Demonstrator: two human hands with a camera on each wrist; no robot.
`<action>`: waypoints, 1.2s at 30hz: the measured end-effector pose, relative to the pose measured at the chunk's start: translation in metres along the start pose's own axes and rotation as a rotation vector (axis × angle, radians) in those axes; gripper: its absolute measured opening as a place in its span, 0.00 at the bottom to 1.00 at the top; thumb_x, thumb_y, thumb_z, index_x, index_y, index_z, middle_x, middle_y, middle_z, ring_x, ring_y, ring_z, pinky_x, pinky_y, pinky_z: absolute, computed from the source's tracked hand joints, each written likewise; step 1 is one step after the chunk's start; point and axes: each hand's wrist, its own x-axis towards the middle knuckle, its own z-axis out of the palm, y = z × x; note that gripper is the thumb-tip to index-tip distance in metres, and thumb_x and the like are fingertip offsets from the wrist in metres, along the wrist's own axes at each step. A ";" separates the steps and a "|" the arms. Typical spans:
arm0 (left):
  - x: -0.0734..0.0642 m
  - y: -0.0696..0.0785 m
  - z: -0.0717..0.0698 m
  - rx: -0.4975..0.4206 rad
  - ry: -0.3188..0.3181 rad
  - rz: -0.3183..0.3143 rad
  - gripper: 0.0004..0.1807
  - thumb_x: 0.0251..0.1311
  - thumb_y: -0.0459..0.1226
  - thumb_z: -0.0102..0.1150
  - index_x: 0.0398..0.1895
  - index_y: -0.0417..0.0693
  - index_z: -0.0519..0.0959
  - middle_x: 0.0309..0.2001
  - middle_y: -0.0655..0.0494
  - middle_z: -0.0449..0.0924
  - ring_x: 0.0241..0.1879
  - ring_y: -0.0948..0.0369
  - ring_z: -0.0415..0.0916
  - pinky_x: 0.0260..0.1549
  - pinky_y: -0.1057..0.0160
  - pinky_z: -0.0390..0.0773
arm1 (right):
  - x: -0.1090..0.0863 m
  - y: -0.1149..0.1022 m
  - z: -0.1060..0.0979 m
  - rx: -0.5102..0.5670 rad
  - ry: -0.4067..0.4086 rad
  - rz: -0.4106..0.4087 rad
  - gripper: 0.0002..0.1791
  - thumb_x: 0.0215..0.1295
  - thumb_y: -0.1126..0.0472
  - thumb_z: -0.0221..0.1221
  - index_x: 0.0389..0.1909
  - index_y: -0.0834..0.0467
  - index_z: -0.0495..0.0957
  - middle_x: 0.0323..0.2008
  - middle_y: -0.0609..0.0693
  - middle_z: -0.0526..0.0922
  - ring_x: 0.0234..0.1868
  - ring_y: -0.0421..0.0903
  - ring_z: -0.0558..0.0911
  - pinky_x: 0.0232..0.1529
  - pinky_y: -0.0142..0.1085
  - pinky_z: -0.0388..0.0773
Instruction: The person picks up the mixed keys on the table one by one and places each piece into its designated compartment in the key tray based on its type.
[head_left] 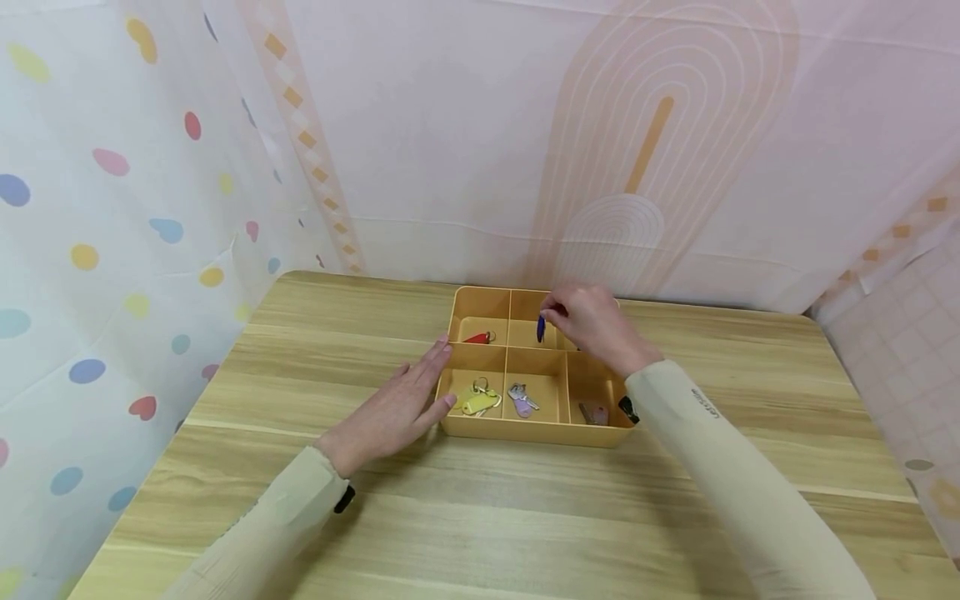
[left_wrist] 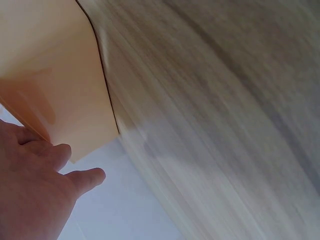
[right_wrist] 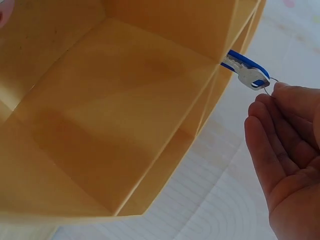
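Note:
My right hand (head_left: 600, 325) pinches the metal ring of a key (right_wrist: 252, 78) with a blue key tag (head_left: 541, 328). They hang over the back middle compartment of a yellow-orange divided box (head_left: 525, 431). With fingers extended, my left hand (head_left: 393, 404) touches the box's left side. A red key tag (head_left: 476, 338) lies in the back left compartment. Along the front row, from left to right, lie keys with a yellow tag (head_left: 478, 405), a purple tag (head_left: 522, 407) and a pinkish tag (head_left: 600, 415). My right hand and forearm partly hide the back right compartment.
The box stands near the back edge of a wood-grain table (head_left: 480, 525). Behind it hangs a pale patterned curtain (head_left: 450, 150). A dotted white curtain (head_left: 112, 217) hangs along the left side. The box's walls and dividers stand upright around the keys.

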 end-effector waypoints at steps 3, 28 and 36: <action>0.000 0.000 0.000 0.003 -0.003 -0.003 0.42 0.82 0.57 0.34 0.84 0.40 0.41 0.84 0.47 0.36 0.82 0.52 0.41 0.76 0.39 0.52 | 0.001 0.001 0.002 -0.015 -0.003 -0.006 0.06 0.71 0.65 0.66 0.41 0.63 0.89 0.40 0.55 0.90 0.41 0.50 0.88 0.45 0.41 0.86; 0.001 -0.001 0.001 -0.003 -0.001 0.004 0.42 0.82 0.57 0.34 0.84 0.40 0.41 0.84 0.47 0.36 0.82 0.52 0.42 0.76 0.38 0.52 | -0.004 0.008 0.004 -0.019 -0.184 0.096 0.24 0.72 0.54 0.66 0.63 0.61 0.80 0.61 0.56 0.83 0.64 0.56 0.79 0.67 0.51 0.75; 0.001 -0.002 0.001 -0.001 0.002 0.009 0.42 0.82 0.57 0.35 0.84 0.40 0.41 0.84 0.46 0.37 0.81 0.50 0.43 0.75 0.38 0.53 | -0.008 0.003 -0.006 0.026 -0.231 0.139 0.41 0.74 0.41 0.60 0.79 0.57 0.62 0.79 0.58 0.60 0.79 0.59 0.60 0.77 0.55 0.58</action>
